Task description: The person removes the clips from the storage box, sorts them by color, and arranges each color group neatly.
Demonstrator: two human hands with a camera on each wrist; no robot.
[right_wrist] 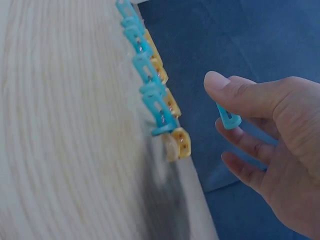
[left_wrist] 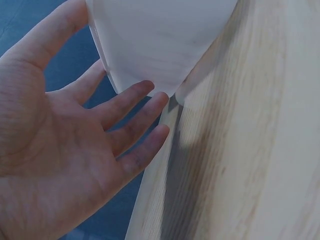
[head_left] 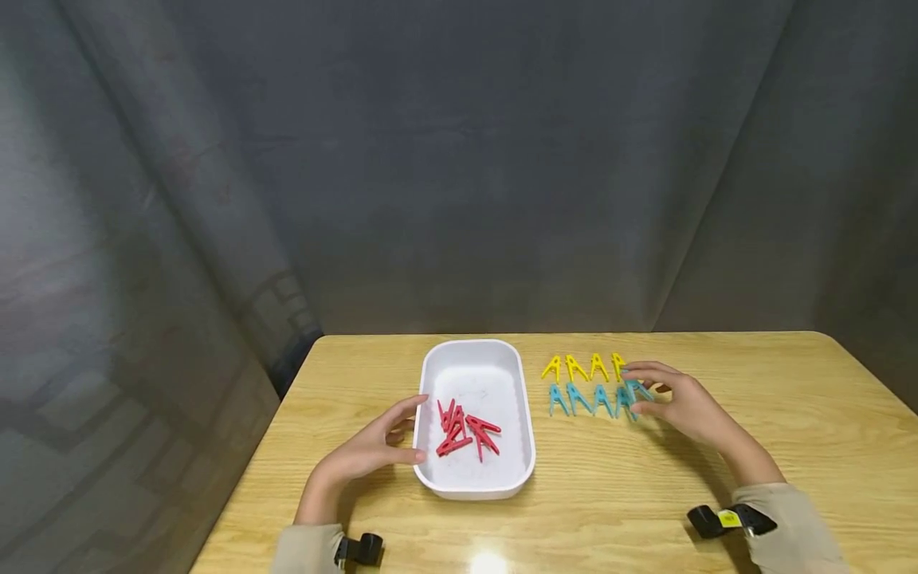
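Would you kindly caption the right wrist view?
Right hand pinches a blue clothespin beside rows of blue and yellow clothespins.

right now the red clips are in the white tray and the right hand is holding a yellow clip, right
Not quite: the right hand holds a blue clip, not a yellow one, as the right wrist view shows. The red clips do lie in the white tray.

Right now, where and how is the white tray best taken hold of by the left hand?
By the near left rim of the white tray, from its left side, where the left hand already rests. The rounded lip gives fingers purchase, and the red clothespins lie loose inside, so keep it level.
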